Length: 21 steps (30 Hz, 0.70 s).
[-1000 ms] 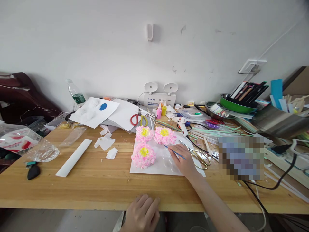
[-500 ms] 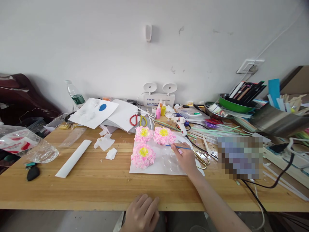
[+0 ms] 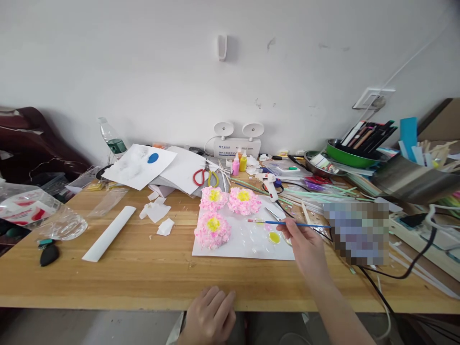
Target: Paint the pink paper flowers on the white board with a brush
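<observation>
My right hand [image 3: 305, 242] pinches a thin blue paintbrush [image 3: 298, 224], its tip pointing left above a white sheet [image 3: 240, 247]. Three pink fluffy flowers with yellow centres sit on the sheet's left and back part: one at front left [image 3: 212, 230], one behind it [image 3: 213, 198] and one to the right [image 3: 244, 200]. A yellow paint spot [image 3: 274, 237] shows near my right hand, on the sheet. Gold-handled scissors lie partly hidden behind that hand. My left hand [image 3: 210, 314] rests with curled fingers at the table's front edge; nothing shows in it.
A white glue gun [image 3: 269, 186], pink paint bottle [image 3: 235, 165] and yellow paint bottle [image 3: 243, 162] stand or lie behind the sheet. Red-handled scissors [image 3: 199, 177] lie back left. Paper scraps [image 3: 155, 211] and a white roll [image 3: 109, 233] are left; cables and a power strip are right.
My right hand has moved right and toward me with the brush, drawing the tip back from the right flower and uncovering the yellow paint spot. My left hand is nearly still.
</observation>
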Tool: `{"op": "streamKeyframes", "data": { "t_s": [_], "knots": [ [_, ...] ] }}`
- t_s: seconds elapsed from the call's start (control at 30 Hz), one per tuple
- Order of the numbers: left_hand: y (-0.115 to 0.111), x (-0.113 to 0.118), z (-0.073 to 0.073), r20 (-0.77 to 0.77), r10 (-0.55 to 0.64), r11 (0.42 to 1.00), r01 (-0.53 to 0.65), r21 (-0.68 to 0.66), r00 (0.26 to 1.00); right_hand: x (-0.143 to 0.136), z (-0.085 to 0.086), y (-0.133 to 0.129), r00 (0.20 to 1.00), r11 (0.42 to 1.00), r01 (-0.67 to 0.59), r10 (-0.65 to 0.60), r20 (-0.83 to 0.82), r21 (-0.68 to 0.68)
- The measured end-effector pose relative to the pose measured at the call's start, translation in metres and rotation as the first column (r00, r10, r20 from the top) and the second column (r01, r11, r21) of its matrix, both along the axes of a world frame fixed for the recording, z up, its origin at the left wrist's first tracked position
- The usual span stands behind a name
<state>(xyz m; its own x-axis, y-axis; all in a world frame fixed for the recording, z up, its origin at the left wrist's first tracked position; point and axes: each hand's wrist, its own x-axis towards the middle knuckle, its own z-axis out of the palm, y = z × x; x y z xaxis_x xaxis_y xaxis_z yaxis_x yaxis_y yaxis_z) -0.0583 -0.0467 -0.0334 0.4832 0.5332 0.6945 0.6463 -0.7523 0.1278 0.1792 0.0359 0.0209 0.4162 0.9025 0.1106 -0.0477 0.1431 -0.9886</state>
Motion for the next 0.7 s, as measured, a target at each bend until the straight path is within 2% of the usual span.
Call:
{"op": "streamKeyframes", "data": {
  "t_s": [0.07,0.2,0.43,0.57,0.7],
  "knots": [
    [0.001,0.000,0.002,0.001,0.000,1.000,0.000,-0.003,1.000,0.007,0.000,-0.008,0.998,0.999,0.038,-0.036,-0.050,0.021],
    [0.002,0.000,0.006,0.050,-0.007,0.997,0.010,-0.072,0.999,0.027,-0.007,-0.021,0.988,0.989,0.147,-0.148,0.052,0.019],
    [0.003,0.002,0.017,0.125,-0.014,0.958,0.049,-0.282,0.992,0.045,-0.037,-0.037,0.923,0.952,0.305,-0.287,0.256,-0.032],
    [0.008,0.010,0.021,0.124,-0.056,0.941,0.093,-0.324,0.991,0.041,-0.047,-0.038,0.882,0.950,0.309,-0.269,0.387,-0.044],
    [0.014,0.015,0.018,0.084,-0.047,0.945,0.071,-0.318,0.995,0.037,-0.045,-0.038,0.836,0.965,0.260,-0.210,0.507,-0.029]
  ]
}}
